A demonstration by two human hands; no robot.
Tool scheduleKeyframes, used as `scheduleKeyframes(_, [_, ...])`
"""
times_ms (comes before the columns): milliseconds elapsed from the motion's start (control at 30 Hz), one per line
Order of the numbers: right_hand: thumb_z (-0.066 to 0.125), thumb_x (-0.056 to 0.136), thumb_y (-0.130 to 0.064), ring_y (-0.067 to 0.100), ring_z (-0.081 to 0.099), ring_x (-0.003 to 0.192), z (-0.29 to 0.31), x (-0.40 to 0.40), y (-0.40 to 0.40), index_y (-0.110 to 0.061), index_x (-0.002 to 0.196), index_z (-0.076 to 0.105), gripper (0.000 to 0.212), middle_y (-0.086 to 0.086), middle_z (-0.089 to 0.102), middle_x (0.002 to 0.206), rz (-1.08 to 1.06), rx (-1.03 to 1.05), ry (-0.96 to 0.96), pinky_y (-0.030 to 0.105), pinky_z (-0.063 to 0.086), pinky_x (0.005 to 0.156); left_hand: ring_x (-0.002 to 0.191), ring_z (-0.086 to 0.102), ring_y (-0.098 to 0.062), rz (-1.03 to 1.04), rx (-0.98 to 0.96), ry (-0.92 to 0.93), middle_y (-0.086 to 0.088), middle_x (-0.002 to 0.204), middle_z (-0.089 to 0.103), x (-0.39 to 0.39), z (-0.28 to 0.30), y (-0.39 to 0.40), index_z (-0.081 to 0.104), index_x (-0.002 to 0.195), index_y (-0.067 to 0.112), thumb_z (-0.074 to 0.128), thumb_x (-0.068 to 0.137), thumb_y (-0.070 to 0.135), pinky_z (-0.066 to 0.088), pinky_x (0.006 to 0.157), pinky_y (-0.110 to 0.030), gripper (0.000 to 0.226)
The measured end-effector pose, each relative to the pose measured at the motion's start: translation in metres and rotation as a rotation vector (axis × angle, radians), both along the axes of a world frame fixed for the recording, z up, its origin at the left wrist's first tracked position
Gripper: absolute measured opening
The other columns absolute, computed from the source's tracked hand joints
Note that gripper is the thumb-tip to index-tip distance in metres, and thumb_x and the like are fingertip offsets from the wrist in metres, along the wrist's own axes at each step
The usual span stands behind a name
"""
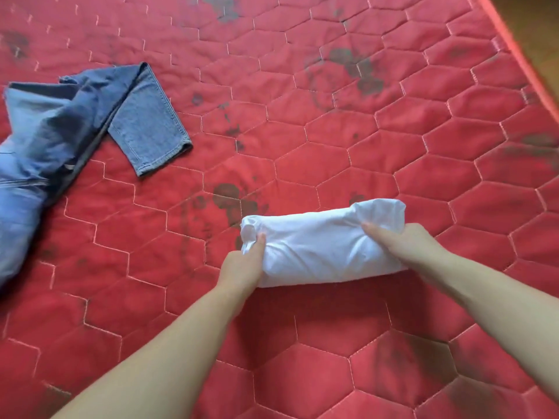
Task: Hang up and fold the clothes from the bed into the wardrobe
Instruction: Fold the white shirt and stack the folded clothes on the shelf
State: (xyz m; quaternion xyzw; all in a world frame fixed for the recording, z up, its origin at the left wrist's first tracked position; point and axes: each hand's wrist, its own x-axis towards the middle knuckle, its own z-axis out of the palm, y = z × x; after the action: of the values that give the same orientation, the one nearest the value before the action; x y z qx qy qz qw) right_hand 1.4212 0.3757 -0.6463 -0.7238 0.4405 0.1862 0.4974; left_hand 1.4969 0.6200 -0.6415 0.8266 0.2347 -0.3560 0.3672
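A white garment (317, 243), folded into a compact roll, is held between both my hands just above the red quilted mattress (332, 122). My left hand (242, 267) grips its left end, thumb on top. My right hand (408, 243) grips its right end, thumb lying across the top and fingers hidden underneath. A pair of blue jeans (60, 137) lies crumpled at the left of the bed, one leg end folded back toward the middle.
The mattress has hexagon stitching and several dark stains. Its piped edge (520, 52) runs diagonally at the upper right, with brown floor (538, 19) beyond it.
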Motion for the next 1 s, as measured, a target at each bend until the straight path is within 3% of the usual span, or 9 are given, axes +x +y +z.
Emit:
scheduleKeyframes(133, [0.062,0.083,-0.059,0.028,0.059,0.096,-0.003,0.006,0.007,-0.003,0.116,0.062,0.064,0.01,0.064,0.106,0.0,-0.078,0.046,0.036,0.047,0.083,0.1,0.056,-0.031,-0.039,0.066,-0.051,-0.01,0.111,0.059,0.0,-0.011,0.005,0.06,0.117,0.006,0.041,0.092,0.062,0.044,0.085,-0.035,0.064])
scheduleKeyframes(233, [0.059,0.08,-0.065,0.033,0.056,0.108,-0.002,0.006,0.012,-0.011,0.12,0.056,0.067,0.011,0.06,0.119,0.115,-0.431,0.023,0.042,0.042,0.089,0.117,0.049,-0.032,-0.141,0.329,-0.485,-0.008,0.125,0.052,-0.001,-0.01,0.001,0.054,0.113,0.022,0.06,0.085,0.048,0.038,0.098,-0.042,0.039])
scheduleKeyframes(300, [0.066,0.08,-0.053,0.032,0.047,0.121,0.0,0.003,0.02,-0.019,0.132,0.047,0.065,0.009,0.05,0.131,0.159,-0.772,-0.221,0.047,0.035,0.099,0.125,0.042,-0.026,-0.356,0.304,-0.902,-0.003,0.134,0.047,-0.004,-0.004,-0.01,0.053,0.125,0.028,0.063,0.081,0.033,0.029,0.101,-0.043,0.045])
scheduleKeyframes(367, [0.062,0.083,-0.04,0.03,0.043,0.127,0.0,0.003,0.038,-0.022,0.136,0.046,0.058,0.009,0.048,0.138,0.37,-0.957,-0.563,0.049,0.029,0.103,0.131,0.041,-0.023,-0.703,0.194,-1.103,-0.001,0.14,0.049,-0.009,-0.005,-0.027,0.053,0.128,0.033,0.052,0.082,0.037,0.021,0.105,-0.043,0.046])
scheduleKeyframes(433, [0.048,0.087,-0.043,0.028,0.04,0.132,-0.014,0.001,0.054,-0.025,0.134,0.05,0.051,0.006,0.05,0.141,0.719,-0.959,-0.622,0.05,0.02,0.108,0.143,0.031,-0.025,-0.973,0.213,-0.934,0.0,0.152,0.04,-0.014,-0.014,-0.036,0.039,0.14,0.038,0.028,0.086,0.049,0.01,0.112,-0.047,0.056])
scheduleKeyframes(500, [0.031,0.091,-0.053,0.029,0.036,0.139,-0.028,-0.001,0.051,-0.027,0.138,0.049,0.056,0.005,0.047,0.146,0.871,-0.885,-0.396,0.051,0.01,0.111,0.15,0.008,-0.023,-1.032,0.295,-0.667,0.003,0.162,0.018,-0.012,-0.027,-0.033,0.018,0.151,0.042,0.004,0.082,0.063,0.0,0.117,-0.047,0.073])
scheduleKeyframes(700, [-0.001,0.08,-0.067,0.017,0.006,0.149,-0.044,0.0,0.021,-0.038,0.152,0.02,0.08,-0.002,0.014,0.162,0.711,-0.707,-0.117,0.048,0.004,0.118,0.15,0.0,-0.02,-0.936,0.337,-0.554,0.003,0.163,0.01,-0.008,-0.047,-0.026,0.013,0.154,0.035,-0.001,0.075,0.074,-0.002,0.118,-0.039,0.089])
scheduleKeyframes(867, [0.02,0.087,-0.067,0.025,0.023,0.143,-0.038,-0.02,0.018,-0.033,0.148,0.034,0.071,0.003,0.029,0.156,0.38,-0.689,-0.09,0.046,0.021,0.113,0.114,0.047,-0.024,-1.015,0.498,-0.55,0.003,0.126,0.05,-0.005,-0.031,-0.017,0.041,0.136,0.029,0.012,0.07,0.082,0.036,0.092,-0.039,0.089])
scheduleKeyframes(1000, [0.057,0.078,-0.068,0.03,0.038,0.129,-0.029,-0.052,0.028,-0.028,0.141,0.042,0.076,0.006,0.041,0.139,-0.037,-0.581,0.024,0.046,0.029,0.105,0.094,0.06,-0.025,-1.006,0.389,-0.258,0.007,0.096,0.054,-0.013,-0.017,-0.007,0.043,0.104,0.025,0.036,0.073,0.087,0.041,0.071,-0.035,0.069])
